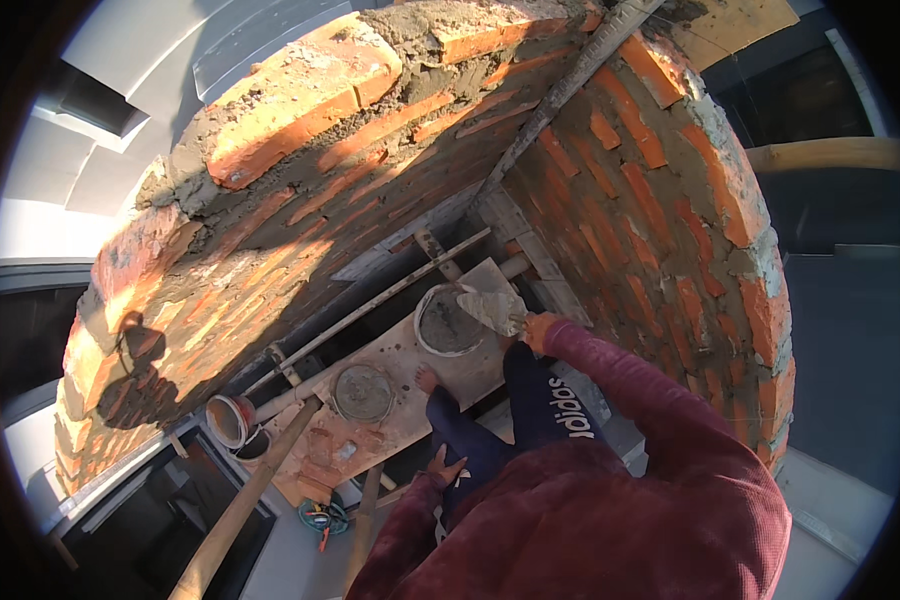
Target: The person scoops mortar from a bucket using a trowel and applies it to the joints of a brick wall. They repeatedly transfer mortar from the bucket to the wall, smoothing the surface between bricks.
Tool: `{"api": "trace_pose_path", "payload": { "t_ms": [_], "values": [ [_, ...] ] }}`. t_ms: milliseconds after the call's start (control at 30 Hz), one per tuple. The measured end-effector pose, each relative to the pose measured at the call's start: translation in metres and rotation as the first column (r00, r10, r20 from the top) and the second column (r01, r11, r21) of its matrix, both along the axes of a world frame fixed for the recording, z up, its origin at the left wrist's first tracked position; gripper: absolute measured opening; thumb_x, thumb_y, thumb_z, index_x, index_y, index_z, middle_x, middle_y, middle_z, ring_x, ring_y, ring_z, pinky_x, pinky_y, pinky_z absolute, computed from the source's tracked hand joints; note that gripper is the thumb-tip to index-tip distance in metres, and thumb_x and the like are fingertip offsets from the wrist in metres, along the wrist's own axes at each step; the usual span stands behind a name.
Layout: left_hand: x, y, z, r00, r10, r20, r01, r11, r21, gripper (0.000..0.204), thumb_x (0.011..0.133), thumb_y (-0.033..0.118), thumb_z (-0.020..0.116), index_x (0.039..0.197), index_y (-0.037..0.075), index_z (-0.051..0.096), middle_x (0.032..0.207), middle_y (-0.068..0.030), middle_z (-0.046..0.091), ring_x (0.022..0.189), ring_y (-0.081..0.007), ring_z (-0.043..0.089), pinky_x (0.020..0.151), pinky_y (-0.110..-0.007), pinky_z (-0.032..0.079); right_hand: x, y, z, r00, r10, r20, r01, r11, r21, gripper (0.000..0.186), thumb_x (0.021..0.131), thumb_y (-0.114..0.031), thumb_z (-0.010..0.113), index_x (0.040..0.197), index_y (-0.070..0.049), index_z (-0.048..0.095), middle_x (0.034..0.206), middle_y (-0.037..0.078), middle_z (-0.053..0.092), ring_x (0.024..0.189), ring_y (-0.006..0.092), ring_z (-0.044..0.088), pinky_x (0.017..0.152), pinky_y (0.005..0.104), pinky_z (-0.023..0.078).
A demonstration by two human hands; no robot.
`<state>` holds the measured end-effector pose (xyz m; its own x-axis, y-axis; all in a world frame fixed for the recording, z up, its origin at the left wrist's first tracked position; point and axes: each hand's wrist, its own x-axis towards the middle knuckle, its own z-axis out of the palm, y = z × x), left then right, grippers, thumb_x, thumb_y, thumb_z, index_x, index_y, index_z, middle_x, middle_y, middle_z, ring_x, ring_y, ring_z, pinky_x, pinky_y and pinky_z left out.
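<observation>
My right hand [540, 331] is closed round the handle of a mason's trowel [492, 311]. The trowel's mortar-smeared blade lies over the right side of a round bucket of grey mortar [446, 322]. My left hand [444, 466] rests on my leg near the knee, fingers apart and holding nothing. A second round container of mortar [363, 393] stands to the left on the plank platform [410, 385]. Broken bricks [322, 470] lie below it.
Brick walls rise on the left [300, 230] and right [650, 230], meeting behind a long straight bar [560, 100]. Bamboo poles [245, 510] cross at lower left. A white-rimmed bucket [230, 421] and a green coil [324, 514] sit near the platform's left end. Dark gaps border the planks.
</observation>
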<state>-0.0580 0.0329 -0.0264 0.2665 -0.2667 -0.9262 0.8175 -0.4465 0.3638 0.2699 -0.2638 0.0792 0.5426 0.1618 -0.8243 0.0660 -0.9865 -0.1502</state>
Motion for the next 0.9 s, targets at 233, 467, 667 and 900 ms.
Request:
{"api": "trace_pose_path", "payload": {
  "t_ms": [233,467,667,900],
  "values": [
    [0.044,-0.03,-0.004,0.937,-0.29,-0.193,0.344,0.856,0.386,0.11,0.063,0.06,0.077,0.151,0.024,0.021,0.152,-0.0307,0.013,0.139,-0.0458,0.023,0.112,-0.046,0.03,-0.051,-0.002,-0.26,0.994,-0.087,0.059,0.098,0.969,-0.228,0.032,0.082,-0.025,0.056,0.107,-0.008,0.066,0.106,0.018,0.068,0.101,0.0331,0.066,0.085,0.0443,0.052],
    [0.035,-0.024,-0.05,0.938,-0.308,-0.157,0.345,0.824,0.449,0.083,0.071,0.046,0.075,0.142,0.021,0.041,0.153,-0.0154,0.026,0.134,-0.0398,0.033,0.111,-0.043,0.033,-0.051,0.031,-0.346,0.989,-0.046,-0.144,0.009,0.969,-0.246,0.029,0.088,-0.024,0.052,0.106,-0.008,0.067,0.118,0.014,0.064,0.11,0.0307,0.062,0.088,0.043,0.052],
    [0.035,-0.023,-0.055,0.949,-0.309,-0.07,0.308,0.849,0.429,0.076,0.072,0.043,0.074,0.138,0.015,0.048,0.149,-0.0158,0.032,0.132,-0.0383,0.035,0.111,-0.043,0.033,-0.126,0.001,-0.434,0.992,-0.066,-0.103,0.064,0.998,-0.028,0.021,0.082,-0.017,0.06,0.097,-0.004,0.067,0.103,0.014,0.068,0.096,0.0297,0.064,0.079,0.0406,0.051],
    [0.02,-0.018,-0.056,0.95,-0.309,-0.039,0.287,0.823,0.491,0.073,0.071,0.04,0.075,0.133,0.01,0.052,0.142,-0.0175,0.04,0.129,-0.0378,0.04,0.109,-0.044,0.034,-0.137,0.061,-0.41,0.828,-0.561,-0.006,0.532,0.782,0.324,0.016,0.08,-0.015,0.059,0.086,0.0,0.059,0.073,0.016,0.06,0.068,0.0299,0.061,0.059,0.0389,0.045]
  ]
}}
